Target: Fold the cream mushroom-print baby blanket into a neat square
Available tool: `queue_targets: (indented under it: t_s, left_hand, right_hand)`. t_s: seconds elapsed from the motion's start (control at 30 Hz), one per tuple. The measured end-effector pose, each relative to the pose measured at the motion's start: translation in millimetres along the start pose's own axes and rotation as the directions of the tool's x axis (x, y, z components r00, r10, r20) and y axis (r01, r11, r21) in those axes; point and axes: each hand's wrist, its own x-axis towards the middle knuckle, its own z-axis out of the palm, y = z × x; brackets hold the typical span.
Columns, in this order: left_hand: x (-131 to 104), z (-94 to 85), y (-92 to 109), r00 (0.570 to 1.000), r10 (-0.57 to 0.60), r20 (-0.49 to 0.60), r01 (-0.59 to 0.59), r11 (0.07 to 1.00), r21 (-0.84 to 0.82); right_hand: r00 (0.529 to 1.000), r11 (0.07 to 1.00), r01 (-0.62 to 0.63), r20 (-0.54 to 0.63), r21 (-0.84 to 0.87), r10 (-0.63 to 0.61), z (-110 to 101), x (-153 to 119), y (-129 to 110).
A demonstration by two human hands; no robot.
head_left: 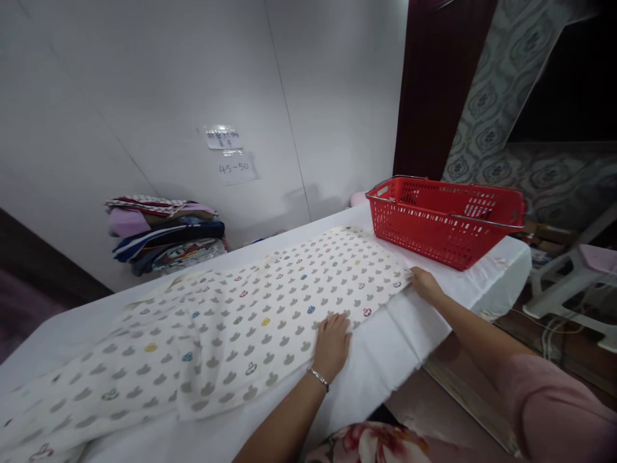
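A long cream cloth [289, 302] with small grey, red, blue and yellow printed shapes lies spread across the white-covered table [380, 360]. It is smooth toward the right, while wrinkles and an overlapping layer show toward the left. My left hand [333, 344], with a bracelet at its wrist, rests flat on the cloth's near edge, fingers stretched out. At the cloth's right-hand corner, my right hand [425, 286] is closed, pinching the edge between its fingertips. Part of the cloth runs out of view at the lower left.
A red plastic basket [424, 231] with metal handles stands on the table's right end, just beyond my right hand. Folded clothes [168, 235] are piled at the far left by the wall. Paper labels [224, 138] hang on the wall. A plastic stool [578, 283] is at the right.
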Motion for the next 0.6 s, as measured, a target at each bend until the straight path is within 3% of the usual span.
queue_targets:
  t_s: [0.17, 0.33, 0.6]
  left_hand:
    - [7, 3.2, -4, 0.999, 0.03, -0.03, -0.029, 0.999, 0.033]
    - [9, 2.9, -8, 1.0, 0.017, -0.005, -0.017, 1.0, 0.017]
    - [6, -2.9, -3, 1.0, 0.007, -0.02, -0.008, 0.999, -0.033]
  right_hand:
    - [0.994, 0.982, -0.113, 0.015, 0.15, 0.112, -5, 13, 9]
    - [0.974, 0.938, -0.207, 0.15, 0.277, 0.171, -9, 20, 17]
    - [0.929, 0.952, -0.258, 0.314, 0.163, 0.197, -22, 20, 24]
